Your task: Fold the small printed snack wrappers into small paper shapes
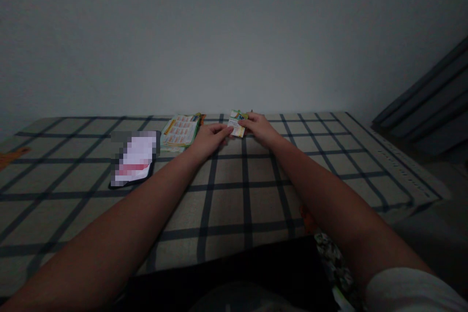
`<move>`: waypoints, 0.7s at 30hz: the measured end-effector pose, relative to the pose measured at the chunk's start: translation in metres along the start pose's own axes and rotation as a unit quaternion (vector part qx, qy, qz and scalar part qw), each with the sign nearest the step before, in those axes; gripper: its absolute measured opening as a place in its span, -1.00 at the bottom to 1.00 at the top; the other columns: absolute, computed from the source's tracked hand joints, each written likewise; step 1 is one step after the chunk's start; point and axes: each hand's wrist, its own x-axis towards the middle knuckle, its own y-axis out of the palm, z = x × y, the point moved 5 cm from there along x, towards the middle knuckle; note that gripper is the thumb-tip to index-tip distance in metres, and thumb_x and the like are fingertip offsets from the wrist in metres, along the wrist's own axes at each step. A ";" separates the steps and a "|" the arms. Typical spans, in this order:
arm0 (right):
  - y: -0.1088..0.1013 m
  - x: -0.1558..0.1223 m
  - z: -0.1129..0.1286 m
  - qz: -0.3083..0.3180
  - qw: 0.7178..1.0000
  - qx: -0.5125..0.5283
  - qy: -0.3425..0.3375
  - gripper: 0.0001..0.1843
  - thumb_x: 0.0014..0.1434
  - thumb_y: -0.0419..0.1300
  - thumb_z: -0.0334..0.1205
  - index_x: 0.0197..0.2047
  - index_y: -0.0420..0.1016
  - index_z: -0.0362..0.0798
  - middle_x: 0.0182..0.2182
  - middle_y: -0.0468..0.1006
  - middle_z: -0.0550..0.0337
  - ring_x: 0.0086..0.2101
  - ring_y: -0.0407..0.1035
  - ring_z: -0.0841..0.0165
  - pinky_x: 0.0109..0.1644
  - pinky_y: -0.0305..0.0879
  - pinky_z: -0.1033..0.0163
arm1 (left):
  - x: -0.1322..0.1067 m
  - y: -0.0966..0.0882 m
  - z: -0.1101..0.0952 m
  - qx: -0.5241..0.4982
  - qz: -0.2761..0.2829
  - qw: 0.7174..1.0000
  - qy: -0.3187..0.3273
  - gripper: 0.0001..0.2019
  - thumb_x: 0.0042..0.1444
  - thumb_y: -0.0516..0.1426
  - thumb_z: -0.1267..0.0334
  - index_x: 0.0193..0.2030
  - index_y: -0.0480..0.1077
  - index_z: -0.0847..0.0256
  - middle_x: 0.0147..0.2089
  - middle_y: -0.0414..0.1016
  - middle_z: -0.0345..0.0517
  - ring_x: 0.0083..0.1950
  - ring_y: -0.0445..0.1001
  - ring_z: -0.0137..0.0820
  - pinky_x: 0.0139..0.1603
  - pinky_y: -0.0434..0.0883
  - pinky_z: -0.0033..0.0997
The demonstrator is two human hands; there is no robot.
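Both my arms reach forward over a checked cloth (226, 204). My left hand (209, 137) and my right hand (259, 127) meet at a small printed card (236, 124) near the far edge of the cloth. Each hand pinches one side of the card, the left on its left edge and the right on its right edge. The card is pale with green and yellow print and is tilted up a little. A stack of printed leaflets (180, 131) lies just left of my left hand.
A flat dark-edged item (133, 158), blurred out, lies on the cloth at the left. A plain wall rises behind the cloth. Dark slanted boards (427, 102) stand at the right. Patterned fabric (334, 263) shows by my right forearm.
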 end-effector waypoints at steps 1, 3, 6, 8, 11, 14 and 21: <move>0.000 0.000 0.000 0.000 1.000 0.002 -0.001 -0.91 0.10 0.30 -0.28 -0.36 0.49 -0.11 -0.46 0.53 0.26 -0.43 0.39 0.44 -0.28 0.36 0.31 | 0.000 0.000 0.000 0.001 0.002 1.000 0.001 -0.57 0.08 0.27 -0.19 -0.32 0.56 0.21 -0.57 0.36 -0.24 -0.58 0.20 -0.49 -0.54 0.08 -0.44; 0.001 0.001 -0.001 0.005 1.000 0.011 0.000 -0.91 0.10 0.31 -0.28 -0.35 0.50 -0.11 -0.45 0.54 0.25 -0.44 0.39 0.44 -0.30 0.36 0.31 | 0.000 -0.001 0.000 0.005 0.002 1.000 0.006 -0.58 0.08 0.26 -0.18 -0.34 0.54 0.21 -0.56 0.36 -0.24 -0.57 0.19 -0.49 -0.53 0.08 -0.45; 0.003 0.002 -0.006 0.029 0.998 0.040 0.025 -0.89 0.10 0.33 -0.26 -0.31 0.52 -0.10 -0.41 0.57 0.21 -0.42 0.41 0.42 -0.33 0.38 0.32 | 0.002 -0.004 -0.002 0.020 -0.014 0.999 0.034 -0.60 0.09 0.26 -0.14 -0.39 0.53 0.22 -0.54 0.36 -0.23 -0.53 0.22 -0.48 -0.50 0.11 -0.45; 0.005 0.001 -0.009 0.052 0.996 0.054 0.043 -0.83 0.10 0.37 -0.21 -0.28 0.53 -0.09 -0.39 0.59 0.17 -0.41 0.43 0.41 -0.35 0.39 0.32 | 0.003 -0.007 -0.004 0.034 -0.023 0.998 0.055 -0.61 0.09 0.26 -0.12 -0.41 0.54 0.22 -0.52 0.38 -0.22 -0.50 0.25 -0.46 -0.47 0.14 -0.44; 0.005 0.002 -0.013 0.076 0.996 0.037 0.034 -0.74 0.07 0.43 -0.10 -0.29 0.56 -0.09 -0.41 0.59 0.17 -0.43 0.41 0.42 -0.38 0.35 0.34 | 0.003 -0.008 -0.006 0.042 -0.019 0.996 0.072 -0.60 0.10 0.24 -0.12 -0.41 0.55 0.23 -0.51 0.42 -0.19 -0.47 0.29 -0.44 -0.44 0.17 -0.43; 0.004 0.004 -0.014 0.081 0.997 0.010 0.011 -0.70 0.06 0.44 -0.03 -0.34 0.57 -0.11 -0.47 0.56 0.21 -0.45 0.37 0.44 -0.38 0.31 0.34 | 0.003 -0.007 -0.005 0.043 -0.015 0.996 0.071 -0.57 0.11 0.24 -0.16 -0.39 0.57 0.23 -0.52 0.42 -0.19 -0.49 0.28 -0.44 -0.46 0.17 -0.43; 0.000 0.006 -0.013 0.059 0.998 -0.001 0.001 -0.78 0.11 0.40 -0.12 -0.34 0.57 -0.12 -0.44 0.57 0.19 -0.42 0.39 0.41 -0.29 0.33 0.28 | 0.002 -0.002 0.001 0.011 -0.005 0.999 0.030 -0.52 0.13 0.24 -0.23 -0.30 0.61 0.23 -0.55 0.42 -0.18 -0.56 0.24 -0.47 -0.53 0.11 -0.44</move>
